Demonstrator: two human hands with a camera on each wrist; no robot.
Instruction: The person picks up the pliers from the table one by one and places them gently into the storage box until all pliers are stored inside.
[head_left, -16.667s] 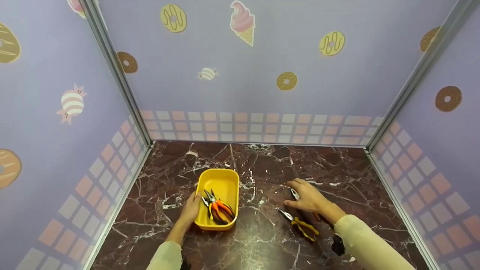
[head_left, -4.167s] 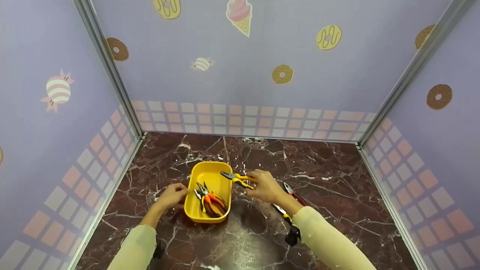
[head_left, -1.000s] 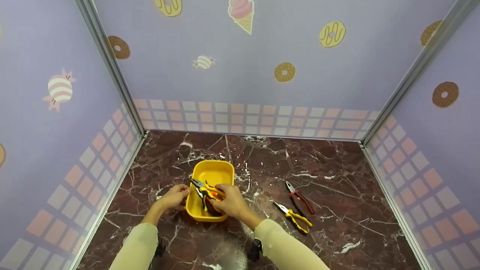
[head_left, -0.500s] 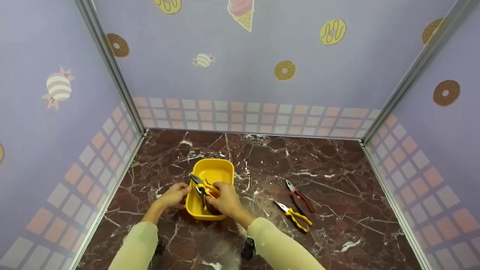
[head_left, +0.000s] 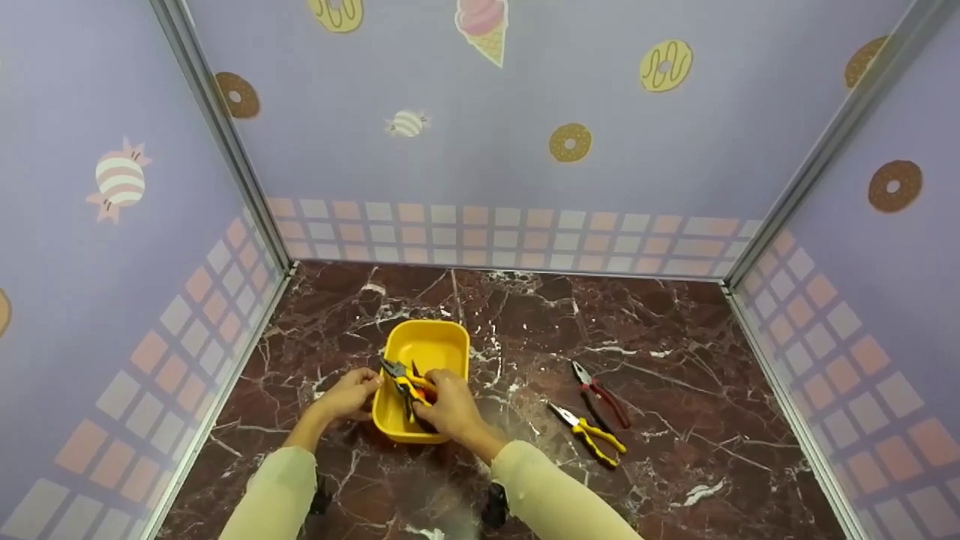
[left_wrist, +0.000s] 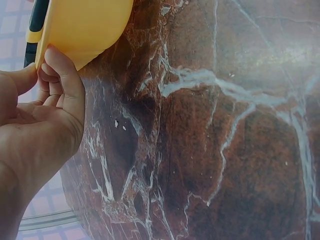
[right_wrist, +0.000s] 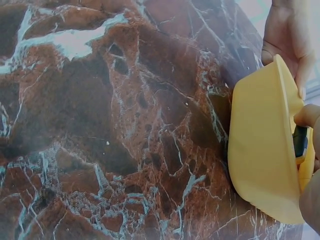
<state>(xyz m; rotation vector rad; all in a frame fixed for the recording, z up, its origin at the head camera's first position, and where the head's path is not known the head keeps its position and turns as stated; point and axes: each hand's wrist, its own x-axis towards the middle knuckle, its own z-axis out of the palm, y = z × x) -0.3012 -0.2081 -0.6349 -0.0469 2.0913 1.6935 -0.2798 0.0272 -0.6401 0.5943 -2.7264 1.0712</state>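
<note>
My left hand (head_left: 349, 395) pinches the left rim of a yellow plastic box (head_left: 431, 337) between thumb and fingers, plain in the left wrist view. Inside the box my right hand (head_left: 454, 405) grips yellow-and-black combination pliers (head_left: 397, 371) by the handles. Their dark jaws point to the upper left, close to the left rim. Under them lie other pliers, mostly covered by the hand; a bit of orange handle shows. In the right wrist view the box wall (right_wrist: 260, 140) hides most of the tools, and only part of a dark and yellow handle (right_wrist: 300, 145) appears.
To the right on the dark marbled table (head_left: 675, 360) lie yellow-handled long-nose pliers (head_left: 585, 433) and red-and-black pliers (head_left: 600, 394), side by side. Purple panels with sweets printed on them (head_left: 510, 172) enclose the table at the back and both sides.
The right hand has carried the yellow-and-black pliers from the right side into the box, over the others. Within the last second the pliers shifted only slightly. The left hand stays at the rim.
</note>
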